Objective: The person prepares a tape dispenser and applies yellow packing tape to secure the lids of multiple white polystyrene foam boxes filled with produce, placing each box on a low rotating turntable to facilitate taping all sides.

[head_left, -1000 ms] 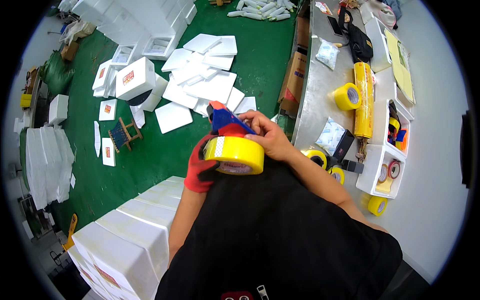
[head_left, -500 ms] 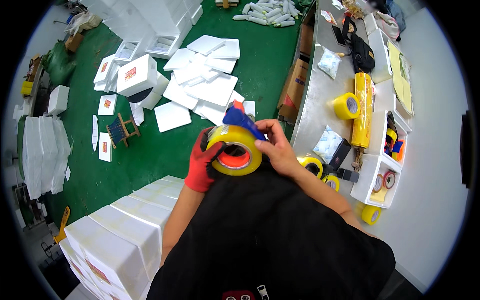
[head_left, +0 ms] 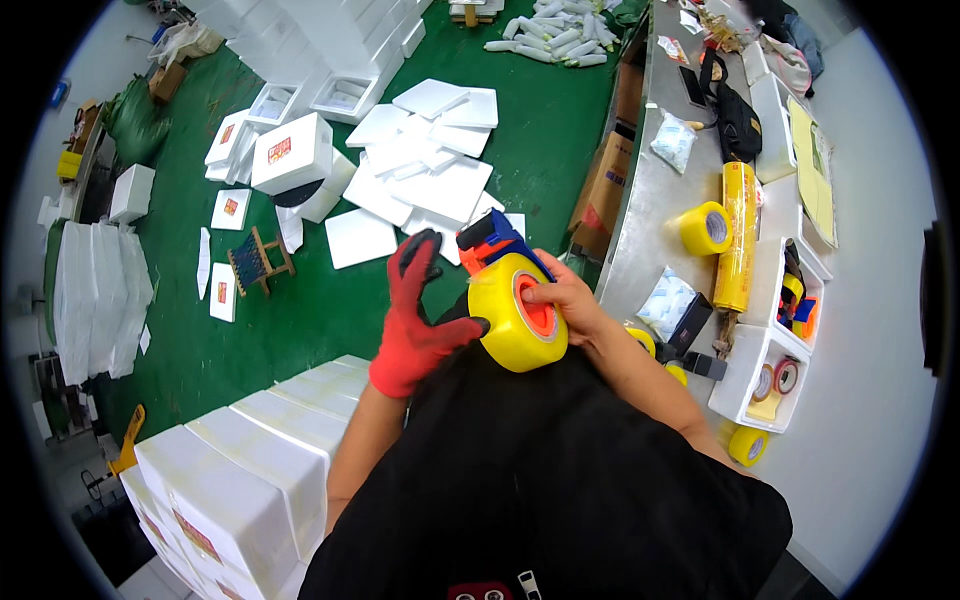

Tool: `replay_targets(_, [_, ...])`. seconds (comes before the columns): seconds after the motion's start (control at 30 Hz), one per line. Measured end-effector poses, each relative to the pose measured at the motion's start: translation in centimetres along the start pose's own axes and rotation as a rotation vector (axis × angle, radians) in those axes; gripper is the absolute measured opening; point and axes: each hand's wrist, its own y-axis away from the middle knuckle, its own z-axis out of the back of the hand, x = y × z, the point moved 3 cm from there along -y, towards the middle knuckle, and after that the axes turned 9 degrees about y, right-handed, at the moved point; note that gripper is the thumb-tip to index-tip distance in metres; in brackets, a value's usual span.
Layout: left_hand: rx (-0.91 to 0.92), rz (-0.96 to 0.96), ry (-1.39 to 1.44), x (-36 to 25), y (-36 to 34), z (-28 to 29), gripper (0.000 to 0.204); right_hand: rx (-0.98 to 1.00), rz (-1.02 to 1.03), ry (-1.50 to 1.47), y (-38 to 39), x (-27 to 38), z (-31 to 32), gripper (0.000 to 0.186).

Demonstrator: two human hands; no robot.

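My right hand (head_left: 570, 300) grips a blue and red tape dispenser (head_left: 495, 240) fitted with a thick roll of yellow tape (head_left: 495, 320), its thumb in the orange core. My left hand (head_left: 420, 320), in a red glove with dark fingertips, has its fingers spread to the left of the roll, the thumb tip touching or very near the tape. The dispenser's upper part sticks up above the roll, in front of my black clothing (head_left: 530, 470).
A steel bench (head_left: 640, 230) at right carries tape rolls (head_left: 705, 228), a film roll (head_left: 737, 230), pouches, a bag and foam bins (head_left: 760, 380). Foam lids (head_left: 360, 238) cover floor ahead; stacked foam boxes (head_left: 230, 500) stand lower left, a small stool (head_left: 255, 260) beyond.
My left hand has released the roll and spread its fingers. The dispenser and roll have turned in my right hand and shifted rightward, with my right thumb now inside the core.
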Motion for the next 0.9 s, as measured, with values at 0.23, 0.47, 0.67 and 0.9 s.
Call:
replay_targets(0.23, [0.220,-0.088,-0.380,-2.2,-1.0,1.0,0.058,0.106,-0.133,-0.020,1.0,-1.5,0.1,0.059])
replay_targets(0.47, [0.164,-0.233,-0.474,-1.2,-1.0,0.6,0.034,0.126,-0.127,-0.043,1.1,-1.0,-0.3,0.061])
replay_targets(0.67, [-0.146,-0.379,-0.489,-2.3,-2.1,0.8,0.018,0.210,-0.157,0.088,1.4,-0.9,-0.6,0.075])
replay_targets(0.9, [-0.273,-0.113,-0.062,-0.6,-4.0,2.4,0.012,0.135,-0.183,0.138,1.3,-1.6,-0.2,0.085])
